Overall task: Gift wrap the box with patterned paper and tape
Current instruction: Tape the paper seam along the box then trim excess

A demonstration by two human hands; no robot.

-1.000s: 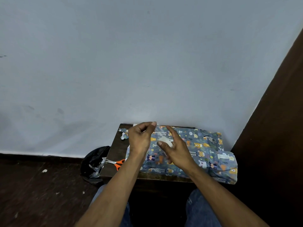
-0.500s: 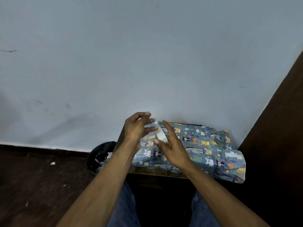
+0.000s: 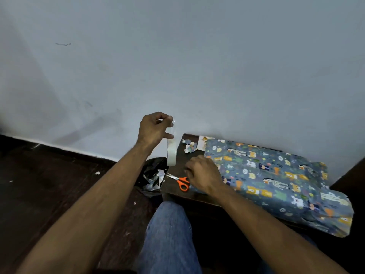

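Pinching a tape strip [image 3: 171, 153] that hangs below it, the left hand's [image 3: 153, 129] grip sits up-left of the wrapped box [image 3: 276, 175].

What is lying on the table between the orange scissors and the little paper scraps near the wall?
In the head view, only bare dark table lies between the scissors and the paper scraps; the right hand reaches in beside it.

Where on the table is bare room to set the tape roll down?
One bare patch of table: bordered by the paper scraps behind, the scissors in front, the wrapped box and right hand to the right. The rest lies under the box; tape roll hangs from left hand.
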